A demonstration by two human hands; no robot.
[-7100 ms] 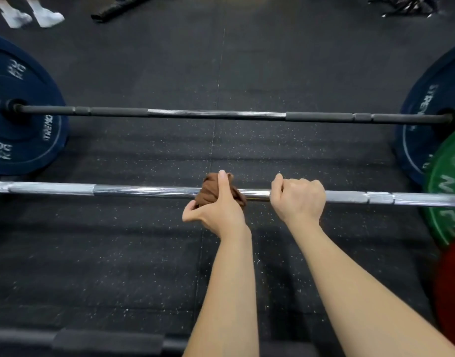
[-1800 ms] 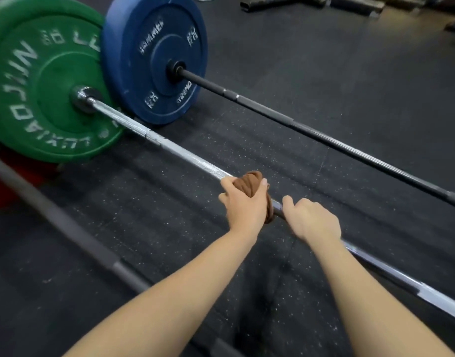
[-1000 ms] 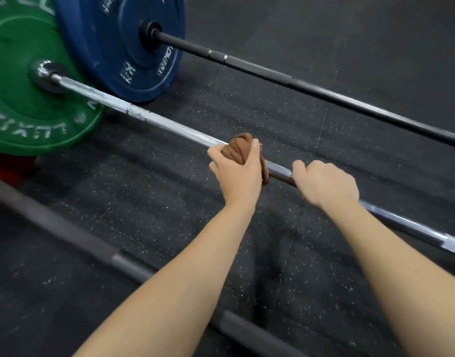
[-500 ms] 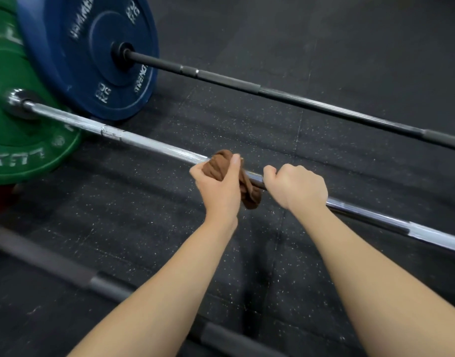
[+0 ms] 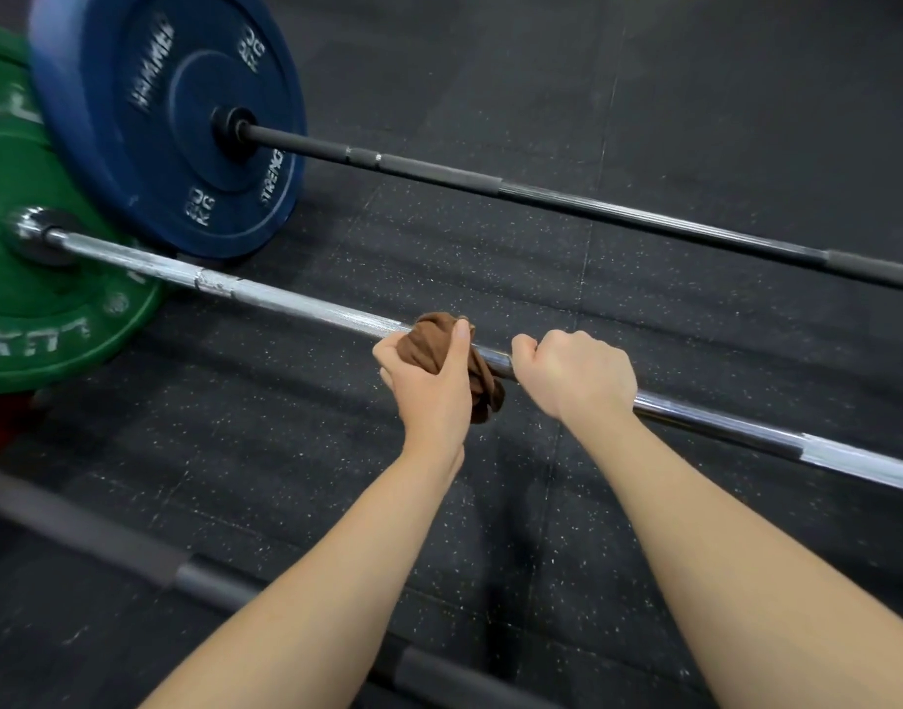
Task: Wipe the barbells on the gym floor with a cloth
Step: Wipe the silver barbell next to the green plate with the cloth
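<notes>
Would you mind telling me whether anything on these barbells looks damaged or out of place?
Only one thing: the chrome barbell has a whitish, patchy band near the green plate, left of the cloth. It could be chalk or wear; I cannot tell. Otherwise nothing stands out.

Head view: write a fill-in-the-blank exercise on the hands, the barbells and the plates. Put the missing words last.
1. The left hand grips a ____ cloth wrapped on the chrome barbell.
2. The right hand grips the bare bar on the cloth's ____ side.
3. The chrome barbell's end plate is ____.
4. The blue plate sits on the far barbell, whose shaft is ____.

Missing words: brown; right; green; black.
</notes>
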